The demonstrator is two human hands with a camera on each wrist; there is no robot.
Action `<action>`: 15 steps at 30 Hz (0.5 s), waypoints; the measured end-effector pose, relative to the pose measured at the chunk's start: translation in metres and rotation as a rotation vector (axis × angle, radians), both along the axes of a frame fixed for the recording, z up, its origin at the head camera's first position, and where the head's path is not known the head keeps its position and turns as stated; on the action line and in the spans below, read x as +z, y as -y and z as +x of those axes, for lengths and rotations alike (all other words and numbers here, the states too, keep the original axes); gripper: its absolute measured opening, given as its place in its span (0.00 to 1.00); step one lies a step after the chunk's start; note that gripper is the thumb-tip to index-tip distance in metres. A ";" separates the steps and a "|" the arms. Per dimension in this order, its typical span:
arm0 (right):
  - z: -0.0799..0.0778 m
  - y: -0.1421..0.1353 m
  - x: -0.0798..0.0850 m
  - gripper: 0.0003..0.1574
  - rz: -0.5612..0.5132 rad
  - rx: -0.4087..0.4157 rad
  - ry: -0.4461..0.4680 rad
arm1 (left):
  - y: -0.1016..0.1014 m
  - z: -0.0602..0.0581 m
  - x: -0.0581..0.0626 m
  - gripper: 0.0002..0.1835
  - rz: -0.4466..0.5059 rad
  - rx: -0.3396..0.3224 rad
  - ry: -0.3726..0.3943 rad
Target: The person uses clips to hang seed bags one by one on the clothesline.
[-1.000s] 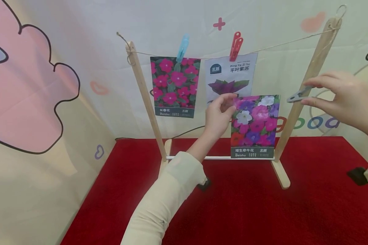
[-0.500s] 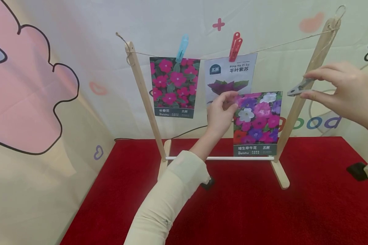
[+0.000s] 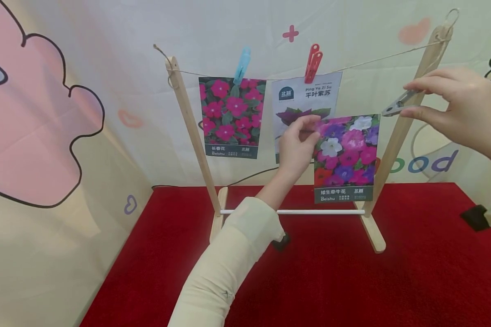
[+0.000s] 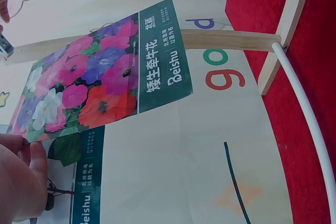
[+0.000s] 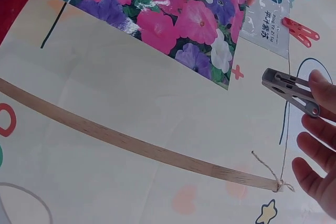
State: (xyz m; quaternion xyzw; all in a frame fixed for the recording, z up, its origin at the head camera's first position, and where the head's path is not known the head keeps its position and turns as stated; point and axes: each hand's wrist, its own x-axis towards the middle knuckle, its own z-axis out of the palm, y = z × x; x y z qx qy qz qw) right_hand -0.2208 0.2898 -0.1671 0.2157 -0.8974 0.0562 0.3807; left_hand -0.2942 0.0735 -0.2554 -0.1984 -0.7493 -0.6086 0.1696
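My left hand [image 3: 296,147] pinches the upper left corner of a seed packet [image 3: 345,159] printed with pink, purple, white and red flowers. The packet hangs below the twine, overlapping part of a white seed packet [image 3: 286,109] in the head view. Between thumb and index finger, my right hand [image 3: 462,104] holds a grey clothespin [image 5: 291,92], just right of the packet's upper right corner. A red clothespin [image 3: 313,64] fastens the white packet to the twine [image 3: 376,60]. Left of it, a light blue clothespin [image 3: 242,66] holds a packet of magenta flowers [image 3: 234,106].
The twine runs between two wooden posts, the left post [image 3: 192,131] and the right post [image 3: 409,109]. A white rod [image 3: 319,212] joins their feet on the red cloth [image 3: 331,281]. Behind stands a printed backdrop [image 3: 118,54].
My left hand has lifted the flower packet a little and shifted it right. My right hand has risen slightly with the grey clothespin.
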 end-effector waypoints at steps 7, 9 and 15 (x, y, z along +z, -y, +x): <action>-0.003 -0.001 0.006 0.22 -0.029 -0.023 0.023 | -0.002 -0.001 0.002 0.15 0.007 0.004 -0.007; -0.004 -0.001 0.008 0.22 -0.030 -0.020 0.014 | -0.003 -0.002 0.003 0.15 0.009 0.003 -0.010; -0.007 0.001 0.013 0.22 -0.018 -0.028 0.014 | -0.004 -0.002 0.006 0.15 0.020 -0.002 -0.015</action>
